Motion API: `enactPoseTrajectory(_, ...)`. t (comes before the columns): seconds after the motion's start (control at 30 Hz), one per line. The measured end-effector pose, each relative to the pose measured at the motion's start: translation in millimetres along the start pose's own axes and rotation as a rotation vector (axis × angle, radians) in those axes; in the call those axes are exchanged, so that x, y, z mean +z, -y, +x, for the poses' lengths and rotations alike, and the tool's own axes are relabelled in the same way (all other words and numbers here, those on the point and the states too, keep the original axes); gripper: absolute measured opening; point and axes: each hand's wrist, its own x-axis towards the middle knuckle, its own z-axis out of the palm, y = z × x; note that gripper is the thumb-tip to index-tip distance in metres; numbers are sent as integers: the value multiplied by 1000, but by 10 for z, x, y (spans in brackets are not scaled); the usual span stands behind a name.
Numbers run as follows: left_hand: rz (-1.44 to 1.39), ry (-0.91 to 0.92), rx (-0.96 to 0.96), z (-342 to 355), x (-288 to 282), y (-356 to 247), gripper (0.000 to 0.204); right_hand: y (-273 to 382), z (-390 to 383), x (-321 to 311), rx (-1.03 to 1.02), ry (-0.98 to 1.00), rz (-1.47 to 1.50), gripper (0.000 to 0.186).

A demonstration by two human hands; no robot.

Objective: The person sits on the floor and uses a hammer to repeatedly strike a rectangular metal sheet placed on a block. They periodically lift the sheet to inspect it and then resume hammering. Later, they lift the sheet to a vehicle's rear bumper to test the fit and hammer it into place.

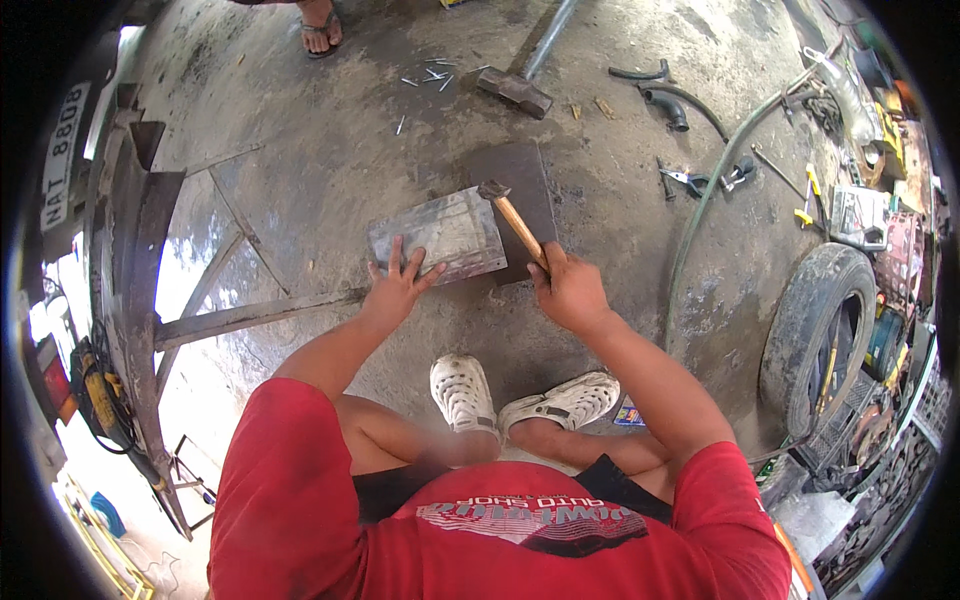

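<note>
My left hand point(398, 285) lies with fingers spread on the near edge of a bent sheet-metal piece point(435, 235), which has a dull silver top and a folded front lip. Under its right part is a dark flat metal plate point(528, 170) on the concrete floor. In my right hand point(572, 290) is a hammer point(518, 225), gripped round its wooden handle. The hammer's steel head is over the sheet metal's far right corner; whether it touches cannot be made out.
A sledgehammer point(515, 90) lies beyond the plate, with several nails point(438, 75) left of it. Pliers point(685, 180), black hoses point(665, 105) and a long green hose point(690, 235) lie right. A tire point(815, 340) stands far right. A steel frame point(130, 250) rises left. Another person's foot point(320, 30) shows at the top.
</note>
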Motion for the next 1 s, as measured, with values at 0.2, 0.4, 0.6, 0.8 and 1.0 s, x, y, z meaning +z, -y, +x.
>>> enactPoseTrajectory(0.2, 24, 11, -4, 86, -29, 62, 91, 51, -13, -7, -198, -20, -111, 22)
enactPoseTrajectory(0.4, 45, 36, 0, 64, 103, 65, 91, 62, 111, 101, -123, 91, -231, 15)
enactPoseTrajectory(0.6, -5, 72, 3, 192, -58, 73, 97, -202, 25, 114, -72, 180, -308, 14)
enactPoseTrajectory(0.8, 28, 63, 1, 122, -28, 66, 100, -158, 34, 82, -217, 10, -264, 14)
enactPoseTrajectory(1.0, 1, 69, 2, 52, 25, 83, 100, -3, 145, 21, -164, 38, -252, 15)
